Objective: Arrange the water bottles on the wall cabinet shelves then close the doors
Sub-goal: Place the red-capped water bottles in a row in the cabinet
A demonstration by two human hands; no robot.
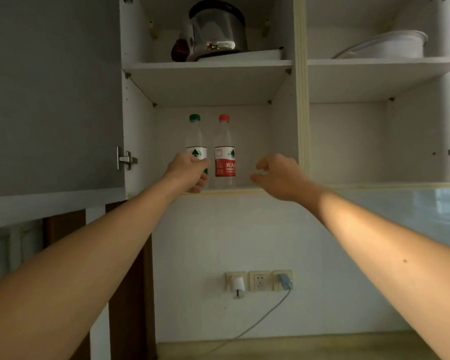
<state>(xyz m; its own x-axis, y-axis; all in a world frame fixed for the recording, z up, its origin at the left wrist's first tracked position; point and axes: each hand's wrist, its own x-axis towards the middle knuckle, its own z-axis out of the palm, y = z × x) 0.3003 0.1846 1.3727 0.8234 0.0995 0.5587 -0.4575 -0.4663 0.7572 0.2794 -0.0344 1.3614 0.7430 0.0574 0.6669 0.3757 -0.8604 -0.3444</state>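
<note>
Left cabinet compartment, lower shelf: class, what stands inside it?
Two upright bottles: the green-capped bottle, gripped by the left hand, and the red-capped bottle beside it. The hand covers the green-capped bottle's base.

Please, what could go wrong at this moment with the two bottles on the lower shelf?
1. The left hand grips the green-capped bottle, which stands right beside the red-capped bottle; sliding it sideways could tip the red one.
2. Both bottles stand near the front edge of the lower shelf, so a knocked bottle may fall off.
3. The right hand hovers open close to the red-capped bottle and might bump it.
</note>
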